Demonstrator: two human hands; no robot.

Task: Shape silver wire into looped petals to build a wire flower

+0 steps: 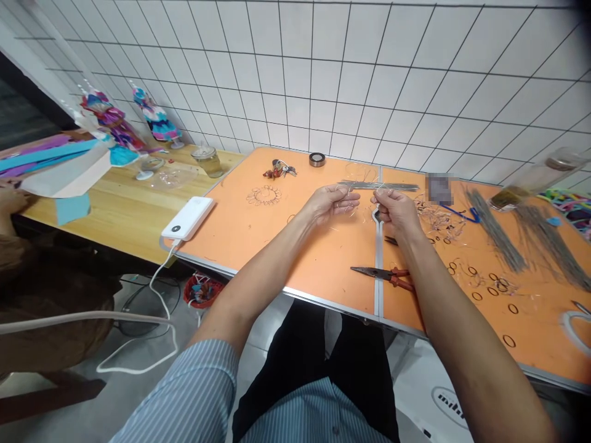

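Observation:
My left hand and my right hand hang close together above an orange table top, fingers pinched on a thin silver wire whose fine ends stick out around them. Just behind the fingertips lies a straight bundle of silver wire rods. Below my right hand are red-handled needle-nose pliers. A tangle of fine wire and several small wire rings are scattered to the right. A coiled wire flower shape rests left of my left hand.
Long bundles of grey wire lie at the right. A dark tape roll and a white power bank sit on the table. Colourful dress-like ornaments stand on a wooden table, where another person's hand shows.

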